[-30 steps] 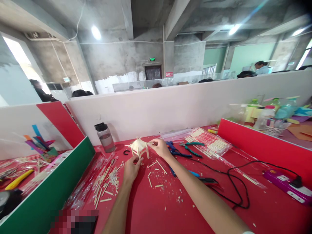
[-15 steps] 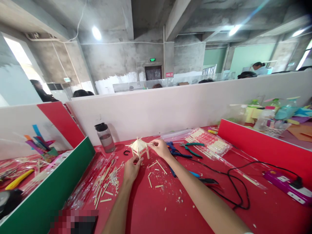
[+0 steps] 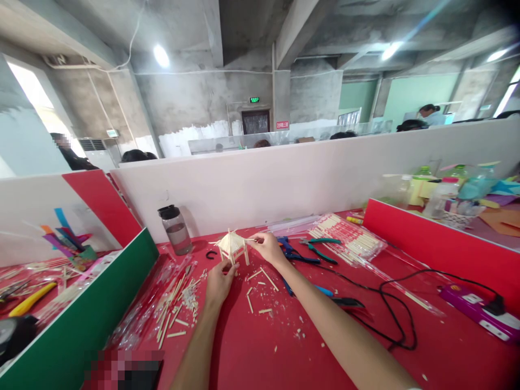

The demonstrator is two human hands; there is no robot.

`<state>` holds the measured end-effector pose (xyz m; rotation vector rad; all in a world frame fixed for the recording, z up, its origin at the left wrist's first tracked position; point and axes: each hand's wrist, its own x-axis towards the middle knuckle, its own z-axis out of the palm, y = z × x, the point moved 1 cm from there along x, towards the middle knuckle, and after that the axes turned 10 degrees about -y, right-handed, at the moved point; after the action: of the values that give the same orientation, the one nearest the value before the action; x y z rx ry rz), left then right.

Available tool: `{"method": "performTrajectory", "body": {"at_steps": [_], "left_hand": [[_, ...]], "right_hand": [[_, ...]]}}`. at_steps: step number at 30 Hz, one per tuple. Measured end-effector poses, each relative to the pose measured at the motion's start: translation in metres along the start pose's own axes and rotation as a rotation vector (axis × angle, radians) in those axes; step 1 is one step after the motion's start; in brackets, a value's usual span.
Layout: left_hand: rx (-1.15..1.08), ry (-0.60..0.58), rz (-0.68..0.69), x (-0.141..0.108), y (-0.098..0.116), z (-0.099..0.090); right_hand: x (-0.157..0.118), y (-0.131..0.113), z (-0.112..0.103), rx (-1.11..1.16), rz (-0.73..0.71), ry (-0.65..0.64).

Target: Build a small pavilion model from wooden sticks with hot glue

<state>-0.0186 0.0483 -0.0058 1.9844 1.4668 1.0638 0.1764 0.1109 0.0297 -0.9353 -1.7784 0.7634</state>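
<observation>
A small pavilion model made of pale wooden sticks stands on the red table, with a pointed roof on short legs. My left hand is closed at its front, fingertips pinching the base of a front leg. At the roof's right corner, my right hand pinches a thin wooden stick that meets the roof edge; whether the two are joined I cannot tell. Loose cut stick pieces lie just in front of the model. More long sticks and pale scraps are left of my left forearm.
A dark-capped water bottle stands behind on the left. Right of my right hand are a blue glue gun, green-handled pliers and bagged sticks. A black cable runs to a purple power strip. Green and red dividers flank the table.
</observation>
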Motion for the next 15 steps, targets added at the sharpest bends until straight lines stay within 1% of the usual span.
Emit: {"method": "performTrajectory", "body": {"at_steps": [6,15], "left_hand": [[0.016,0.001,0.01,-0.0003,0.0012,-0.0004],[-0.001,0.004,-0.018,0.0006,-0.001,0.0004]], "right_hand": [[0.0,-0.0013,-0.001,0.015,-0.004,-0.012],[0.0036,0.0067,-0.0057,0.017,-0.007,-0.074]]}}
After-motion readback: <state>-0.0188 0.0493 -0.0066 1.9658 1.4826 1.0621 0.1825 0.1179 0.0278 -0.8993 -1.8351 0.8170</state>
